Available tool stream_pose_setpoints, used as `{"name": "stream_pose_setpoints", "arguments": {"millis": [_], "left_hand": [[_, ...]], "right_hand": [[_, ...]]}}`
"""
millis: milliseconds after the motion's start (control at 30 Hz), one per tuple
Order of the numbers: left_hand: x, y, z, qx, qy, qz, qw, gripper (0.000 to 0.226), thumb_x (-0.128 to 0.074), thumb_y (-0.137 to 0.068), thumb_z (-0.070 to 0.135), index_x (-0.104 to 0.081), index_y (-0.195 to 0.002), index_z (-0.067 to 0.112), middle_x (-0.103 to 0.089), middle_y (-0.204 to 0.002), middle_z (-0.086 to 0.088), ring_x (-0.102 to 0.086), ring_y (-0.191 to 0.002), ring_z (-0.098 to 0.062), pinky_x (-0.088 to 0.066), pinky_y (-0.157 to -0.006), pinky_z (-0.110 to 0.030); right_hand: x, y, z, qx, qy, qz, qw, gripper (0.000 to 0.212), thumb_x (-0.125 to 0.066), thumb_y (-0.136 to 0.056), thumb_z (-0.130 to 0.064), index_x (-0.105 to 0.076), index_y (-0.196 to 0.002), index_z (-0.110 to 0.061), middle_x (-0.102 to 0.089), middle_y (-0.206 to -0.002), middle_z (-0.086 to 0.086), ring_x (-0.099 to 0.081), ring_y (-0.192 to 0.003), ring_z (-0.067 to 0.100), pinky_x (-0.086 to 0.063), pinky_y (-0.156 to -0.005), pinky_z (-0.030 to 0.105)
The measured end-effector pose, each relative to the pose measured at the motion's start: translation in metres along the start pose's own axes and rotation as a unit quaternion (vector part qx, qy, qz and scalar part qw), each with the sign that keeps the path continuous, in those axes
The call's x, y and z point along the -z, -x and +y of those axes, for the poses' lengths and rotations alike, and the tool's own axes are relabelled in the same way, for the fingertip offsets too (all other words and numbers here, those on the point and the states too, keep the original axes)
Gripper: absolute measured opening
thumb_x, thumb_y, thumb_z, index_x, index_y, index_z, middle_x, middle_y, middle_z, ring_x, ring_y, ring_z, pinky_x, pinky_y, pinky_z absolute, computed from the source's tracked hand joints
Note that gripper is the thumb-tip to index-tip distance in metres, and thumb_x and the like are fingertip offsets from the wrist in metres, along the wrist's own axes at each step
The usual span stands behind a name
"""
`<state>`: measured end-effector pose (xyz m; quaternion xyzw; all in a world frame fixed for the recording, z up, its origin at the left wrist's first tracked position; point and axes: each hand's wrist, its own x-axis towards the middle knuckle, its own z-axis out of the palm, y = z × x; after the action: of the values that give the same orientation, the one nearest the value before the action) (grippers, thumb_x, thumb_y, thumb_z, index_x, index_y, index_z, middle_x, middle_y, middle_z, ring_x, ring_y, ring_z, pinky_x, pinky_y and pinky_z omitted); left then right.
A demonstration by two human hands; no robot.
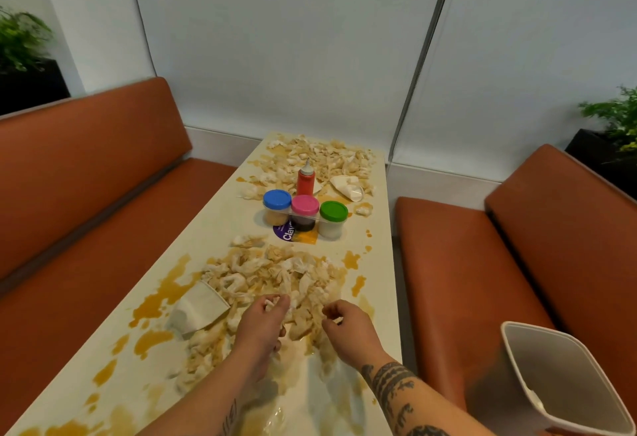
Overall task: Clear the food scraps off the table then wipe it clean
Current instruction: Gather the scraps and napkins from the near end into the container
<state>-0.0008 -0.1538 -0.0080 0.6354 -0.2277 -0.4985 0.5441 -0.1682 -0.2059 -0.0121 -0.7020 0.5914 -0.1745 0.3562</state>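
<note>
Gathering scraps is the step in hand: the left hand [263,323] pinches a soggy piece from the near scrap pile [275,277] on the counter [213,225], the right hand [348,325] curls loosely beside it, apparently holding nothing, and next comes carrying handfuls to the bin [565,380] at the right.

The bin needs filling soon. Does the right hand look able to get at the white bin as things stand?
Probably yes: the white bin stands open just off the table's right edge, beside the right hand, with nothing between them.

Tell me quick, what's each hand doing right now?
Left hand: fingers pinched on a scrap from the near pile.
Right hand: curled over the pile; whether it holds anything cannot be told.
</note>
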Motion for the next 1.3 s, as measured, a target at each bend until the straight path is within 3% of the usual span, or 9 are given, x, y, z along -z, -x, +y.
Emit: {"name": "stream_pose_setpoints", "arguments": {"millis": [200,400,500,633,733,900,1033,1133,1300], "left_hand": [[0.024,0.004,-0.005,-0.006,-0.025,0.014,1.0,0.018,-0.068,-0.096,0.036,-0.063,-0.11,0.026,-0.066,-0.105,-0.008,-0.055,-0.069,-0.02,-0.037,-0.047,-0.027],[0.036,0.003,-0.005,-0.013,-0.026,0.027,0.999,0.018,-0.067,-0.097,0.036,-0.064,-0.11,0.024,-0.063,-0.108,-0.007,-0.057,-0.07,-0.021,-0.039,-0.049,-0.028],[0.034,0.003,-0.005,-0.006,-0.016,0.03,0.999,0.019,-0.066,-0.098,0.038,-0.065,-0.11,0.023,-0.063,-0.102,-0.007,-0.058,-0.071,-0.021,-0.039,-0.051,-0.029],[0.028,0.004,-0.005,-0.003,-0.008,0.033,0.999,0.022,-0.064,-0.098,0.04,-0.063,-0.11,0.021,-0.065,-0.096,-0.008,-0.062,-0.071,-0.021,-0.04,-0.052,-0.028],[0.024,0.004,-0.004,0.006,0.011,0.038,0.999,0.022,-0.065,-0.098,0.039,-0.061,-0.109,0.021,-0.07,-0.103,-0.012,-0.067,-0.072,-0.02,-0.04,-0.052,-0.027],[0.025,0.004,-0.004,0.011,0.037,0.044,0.998,0.018,-0.067,-0.097,0.032,-0.06,-0.11,0.022,-0.071,-0.107,-0.01,-0.069,-0.068,-0.018,-0.04,-0.05,-0.027],[0.033,0.004,-0.003,0.001,0.03,0.068,0.997,0.016,-0.066,-0.097,0.028,-0.061,-0.111,0.023,-0.07,-0.108,-0.009,-0.073,-0.076,-0.023,-0.041,-0.049,-0.027],[0.039,0.003,-0.002,-0.01,0.024,0.08,0.997,0.012,-0.064,-0.098,0.026,-0.061,-0.11,0.026,-0.065,-0.11,-0.005,-0.071,-0.073,-0.022,-0.04,-0.048,-0.027],[0.044,0.002,0.0,-0.013,0.025,0.084,0.996,0.009,-0.064,-0.098,0.028,-0.061,-0.106,0.03,-0.065,-0.111,-0.006,-0.07,-0.07,-0.02,-0.041,-0.05,-0.028]], "right_hand": [[-0.029,0.009,0.018,-0.042,0.108,-0.05,0.992,0.045,-0.065,-0.086,-0.026,-0.055,-0.13,-0.022,-0.05,-0.126,0.002,-0.06,-0.108,0.022,-0.049,-0.087,0.028],[-0.033,0.015,0.022,-0.044,0.111,-0.1,0.988,0.005,-0.057,-0.089,-0.023,-0.055,-0.094,-0.022,-0.062,-0.101,0.001,-0.058,-0.083,0.016,-0.048,-0.07,0.027],[-0.022,0.016,0.016,-0.016,0.067,-0.116,0.991,0.013,-0.056,-0.087,-0.029,-0.05,-0.078,-0.022,-0.059,-0.083,-0.003,-0.051,-0.068,0.01,-0.042,-0.061,0.024],[-0.005,0.01,0.008,0.016,0.023,-0.064,0.998,0.032,-0.057,-0.097,-0.038,-0.046,-0.073,-0.02,-0.051,-0.071,-0.003,-0.045,-0.062,0.01,-0.036,-0.056,0.024],[-0.001,0.0,0.006,-0.017,-0.026,-0.012,0.999,0.036,-0.062,-0.092,-0.043,-0.046,-0.072,-0.019,-0.053,-0.071,0.001,-0.053,-0.062,0.016,-0.048,-0.059,0.036],[-0.016,-0.006,0.005,-0.018,-0.025,0.012,0.999,0.008,-0.058,-0.098,-0.028,-0.054,-0.105,-0.025,-0.063,-0.11,0.0,-0.06,-0.092,0.016,-0.052,-0.08,0.034],[-0.032,-0.004,0.004,-0.023,0.129,-0.061,0.989,0.045,-0.061,-0.094,-0.049,-0.053,-0.13,-0.023,-0.048,-0.128,0.004,-0.062,-0.107,0.025,-0.049,-0.086,0.032],[-0.04,0.004,0.008,-0.013,0.221,-0.092,0.971,0.035,-0.058,-0.092,-0.049,-0.058,-0.115,-0.023,-0.05,-0.116,0.003,-0.063,-0.096,0.025,-0.053,-0.082,0.035],[-0.028,0.009,0.009,-0.01,0.167,-0.105,0.98,0.02,-0.051,-0.093,-0.038,-0.054,-0.081,-0.023,-0.06,-0.086,-0.001,-0.056,-0.075,0.016,-0.048,-0.067,0.03]]}}
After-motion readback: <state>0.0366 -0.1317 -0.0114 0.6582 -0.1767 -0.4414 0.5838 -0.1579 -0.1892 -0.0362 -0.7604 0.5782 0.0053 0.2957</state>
